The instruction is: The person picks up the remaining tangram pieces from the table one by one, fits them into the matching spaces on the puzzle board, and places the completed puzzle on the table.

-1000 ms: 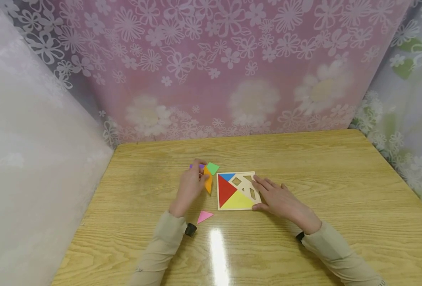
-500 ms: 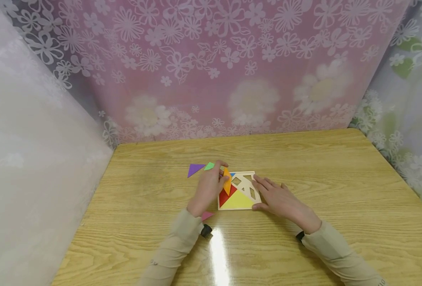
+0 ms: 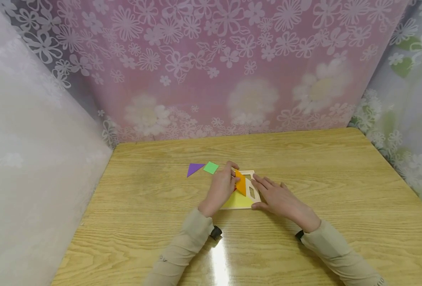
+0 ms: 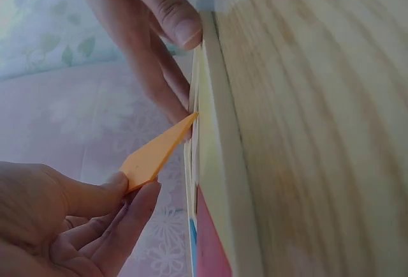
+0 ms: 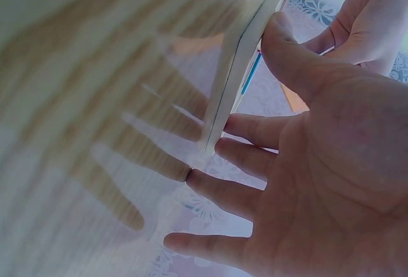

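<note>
Over the wooden tangram board [image 3: 248, 184], my left hand [image 3: 219, 190] pinches an orange parallelogram tangram piece [image 3: 241, 184] between thumb and fingers. The piece is tilted, and in the left wrist view its pointed end comes down close to or onto the board. A yellow triangle [image 3: 237, 200] lies in the board's near part. The red triangle [image 4: 212, 242] and a blue strip [image 4: 192, 245] also show in the left wrist view. My right hand [image 3: 280, 198] rests at the board's right side, fingers straight and spread, with thumb and fingers touching its edge [image 5: 236, 76].
A purple triangle [image 3: 194, 169] and a green square [image 3: 211, 167] lie on the wood-grain table [image 3: 143, 214] left of the board. Cutouts show at the board's right part. A pink flowered curtain [image 3: 196, 99] hangs behind the table's far edge.
My left hand has carried the orange piece rightward from the table to above the board. The purple and green pieces show again, while the left arm now hides the pink triangle. My right hand stays put.
</note>
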Motion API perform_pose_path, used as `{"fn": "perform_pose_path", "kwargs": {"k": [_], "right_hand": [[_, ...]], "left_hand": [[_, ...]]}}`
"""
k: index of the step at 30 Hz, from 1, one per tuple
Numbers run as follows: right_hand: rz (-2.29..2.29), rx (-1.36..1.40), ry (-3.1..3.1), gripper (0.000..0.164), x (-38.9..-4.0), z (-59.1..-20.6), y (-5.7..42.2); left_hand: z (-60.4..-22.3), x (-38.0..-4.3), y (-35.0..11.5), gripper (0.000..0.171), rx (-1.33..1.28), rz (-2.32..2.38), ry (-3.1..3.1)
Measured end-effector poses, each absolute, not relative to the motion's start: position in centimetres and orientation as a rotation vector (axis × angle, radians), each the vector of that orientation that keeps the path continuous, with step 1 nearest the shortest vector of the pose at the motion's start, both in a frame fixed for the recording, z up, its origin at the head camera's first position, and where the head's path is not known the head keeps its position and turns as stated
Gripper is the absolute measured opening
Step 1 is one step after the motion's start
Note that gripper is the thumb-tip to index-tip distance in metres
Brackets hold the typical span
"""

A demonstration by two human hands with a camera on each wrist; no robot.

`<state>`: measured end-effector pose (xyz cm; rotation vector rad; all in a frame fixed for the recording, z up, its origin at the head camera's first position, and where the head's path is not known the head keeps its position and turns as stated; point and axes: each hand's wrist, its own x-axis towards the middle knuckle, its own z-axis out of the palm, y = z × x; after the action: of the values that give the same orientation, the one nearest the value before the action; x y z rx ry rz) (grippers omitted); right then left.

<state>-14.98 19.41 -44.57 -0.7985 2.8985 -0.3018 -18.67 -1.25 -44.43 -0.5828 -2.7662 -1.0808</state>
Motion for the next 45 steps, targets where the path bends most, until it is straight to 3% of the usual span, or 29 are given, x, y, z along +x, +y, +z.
{"fn": "perform_pose_path", "kwargs": {"k": [26, 40, 45], "right_hand": [[-0.297, -0.822, 2.921, 0.077, -15.0, -44.5, 19.4], [-0.322, -0.804, 2.928, 0.076, -14.8, -44.6, 19.3], [-0.332, -0.81, 2.936, 0.076, -14.8, -44.6, 19.4]], "left_hand": [[-45.5, -18.0, 0.3, 0.028, -0.697, -1.128, -2.85], [-45.2, -18.3, 0.8, 0.038, -0.682, -0.776, -2.996], [-45.2, -18.5, 1.2, 0.034, -0.722, -0.625, -3.057]]}}
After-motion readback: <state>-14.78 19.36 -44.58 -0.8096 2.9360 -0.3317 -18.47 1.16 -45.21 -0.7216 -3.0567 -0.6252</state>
